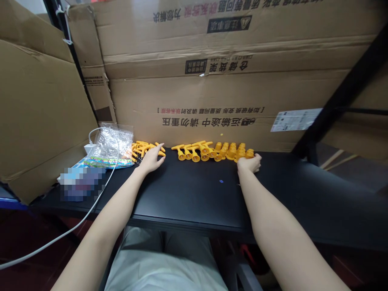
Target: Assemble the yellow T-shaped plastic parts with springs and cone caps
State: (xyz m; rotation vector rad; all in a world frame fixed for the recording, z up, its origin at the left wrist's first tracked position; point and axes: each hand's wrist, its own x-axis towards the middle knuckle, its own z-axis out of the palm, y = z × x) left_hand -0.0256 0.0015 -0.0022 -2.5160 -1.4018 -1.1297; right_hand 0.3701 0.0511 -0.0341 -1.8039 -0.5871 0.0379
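Note:
On the left of the black table, my left hand [151, 158] rests at a pile of yellow T-shaped plastic pieces [142, 145], its thumb and fingers apart. At the right end of a group of yellow cup-shaped plastic pieces [232, 151], my right hand [249, 163] has its fingers curled around the end yellow cup-shaped piece [249, 153]; the fingertips are partly hidden. Between the hands lie several yellow pieces with T-shaped tops and flared, bell-like ends [195, 156], side by side against the cardboard.
A tall cardboard sheet [194, 93] closes off the back of the black table [194, 198]. Left stand a clear plastic bag [113, 139], a colourful packet [106, 162] and a white cable [91, 212]. A small blue bit [221, 181] lies in front.

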